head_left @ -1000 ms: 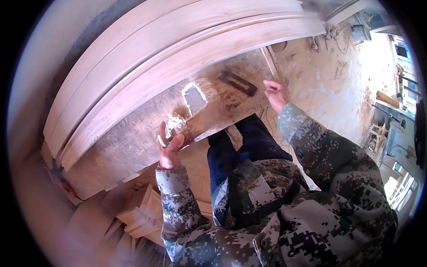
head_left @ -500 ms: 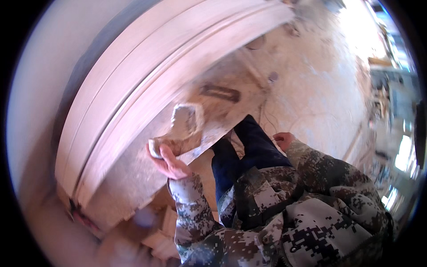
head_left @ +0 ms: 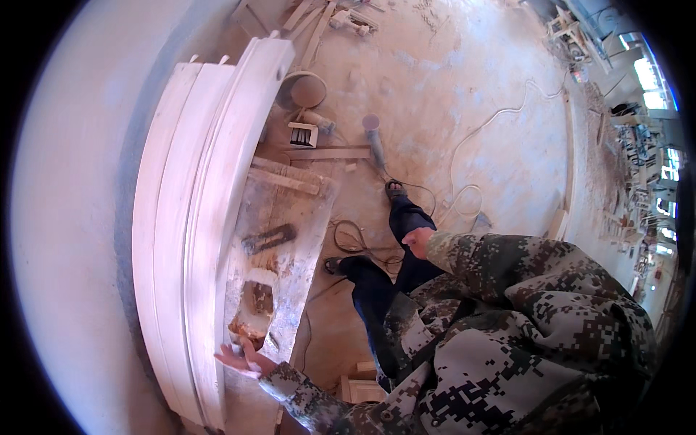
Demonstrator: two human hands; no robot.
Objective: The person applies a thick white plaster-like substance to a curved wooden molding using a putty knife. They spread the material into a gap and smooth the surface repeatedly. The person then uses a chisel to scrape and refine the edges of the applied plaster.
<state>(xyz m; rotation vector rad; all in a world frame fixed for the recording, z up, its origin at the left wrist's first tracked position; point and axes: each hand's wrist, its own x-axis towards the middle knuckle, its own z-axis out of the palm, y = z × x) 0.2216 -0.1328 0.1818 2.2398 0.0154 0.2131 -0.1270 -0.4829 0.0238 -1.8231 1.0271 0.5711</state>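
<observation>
Dusty, pale-brown flat workbench (head_left: 308,214) bears a white-rimmed, brown-stained container (head_left: 262,275) just beyond your bare left hand (head_left: 241,359), fingers spread; sweeping forward could knock it. Your bare right hand's (head_left: 417,242) grip: unclear.

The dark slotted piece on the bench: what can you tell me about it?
The dark brown piece is long and narrow, perhaps wooden, slotted lengthwise. It lies slantwise on the dusty bench, its left end near the pale boards. Neither the left hand nor the right hand touches it.
</observation>
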